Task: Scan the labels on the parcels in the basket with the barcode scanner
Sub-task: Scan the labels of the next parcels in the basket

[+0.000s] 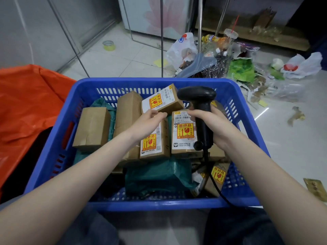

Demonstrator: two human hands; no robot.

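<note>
A blue plastic basket (53, 151) stands in front of me, filled with brown cardboard parcels and green plastic mailers. My right hand (215, 127) grips the handle of a black barcode scanner (200, 110), head up and pointing away over the parcels; its cable runs down over the near rim. My left hand (147, 123) pinches the near edge of a small tilted parcel (163, 99) with a white label and a yellow-red fragile sticker. Just below lie two more labelled parcels (183, 133) (155, 145), labels up. A plain box (92, 128) lies at the left.
An orange sack (30, 101) lies left of the basket. Plastic bags, a cup and scraps of litter (230, 57) are scattered on the tiled floor at the back right. Thin metal legs (161, 38) stand behind the basket. A roll of tape (109, 45) sits far left.
</note>
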